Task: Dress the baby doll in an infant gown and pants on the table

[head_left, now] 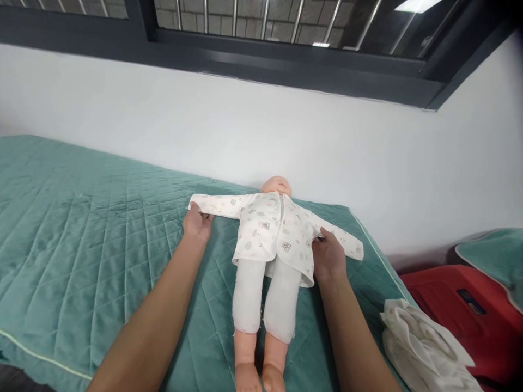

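Note:
A baby doll [265, 299] lies on its back, head toward the wall, arms out to the sides. It wears a white printed baby jacket [257, 231] whose front edges part below the neck; the legs are white cloth down to bare feet. My left hand [198, 222] is closed on the cuff end of the sleeve on the left, thumb on top. My right hand [329, 256] grips the other sleeve near the armpit, its fingertips partly hidden under the cloth. No doll hand shows at either cuff.
The doll lies on a green quilted bed cover [102, 239] against a white wall [347, 141]. A crumpled white cloth [420, 343] lies at the right edge, beside a red plastic object [449, 294]. Above is a dark window frame [286, 62] with metal bars behind.

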The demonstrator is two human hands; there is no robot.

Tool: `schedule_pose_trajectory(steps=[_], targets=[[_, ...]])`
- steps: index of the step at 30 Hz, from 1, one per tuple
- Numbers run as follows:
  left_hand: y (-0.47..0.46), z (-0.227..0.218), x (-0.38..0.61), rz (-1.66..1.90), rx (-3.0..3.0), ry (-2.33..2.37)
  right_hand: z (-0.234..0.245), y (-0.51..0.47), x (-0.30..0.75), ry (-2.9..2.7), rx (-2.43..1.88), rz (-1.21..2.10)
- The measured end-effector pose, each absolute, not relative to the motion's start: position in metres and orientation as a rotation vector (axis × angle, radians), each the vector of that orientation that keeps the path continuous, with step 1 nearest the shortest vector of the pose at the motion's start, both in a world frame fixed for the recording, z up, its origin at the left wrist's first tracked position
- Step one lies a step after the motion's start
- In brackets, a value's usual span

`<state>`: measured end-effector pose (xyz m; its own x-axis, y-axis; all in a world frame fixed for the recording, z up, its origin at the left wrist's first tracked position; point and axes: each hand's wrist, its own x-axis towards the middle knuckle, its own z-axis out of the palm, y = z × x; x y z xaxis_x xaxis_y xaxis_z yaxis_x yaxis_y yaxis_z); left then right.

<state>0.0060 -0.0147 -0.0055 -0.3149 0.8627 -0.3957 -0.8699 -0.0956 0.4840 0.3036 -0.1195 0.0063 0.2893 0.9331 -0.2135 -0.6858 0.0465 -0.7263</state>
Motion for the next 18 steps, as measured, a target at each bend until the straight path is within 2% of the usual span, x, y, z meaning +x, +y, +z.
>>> schedule_pose_trajectory(steps=[18], targets=[[-0.018, -0.002, 0.001, 1.875, -0.045, 0.907, 0.012, -0.129, 0.349, -0.178, -0.844, 1.05]])
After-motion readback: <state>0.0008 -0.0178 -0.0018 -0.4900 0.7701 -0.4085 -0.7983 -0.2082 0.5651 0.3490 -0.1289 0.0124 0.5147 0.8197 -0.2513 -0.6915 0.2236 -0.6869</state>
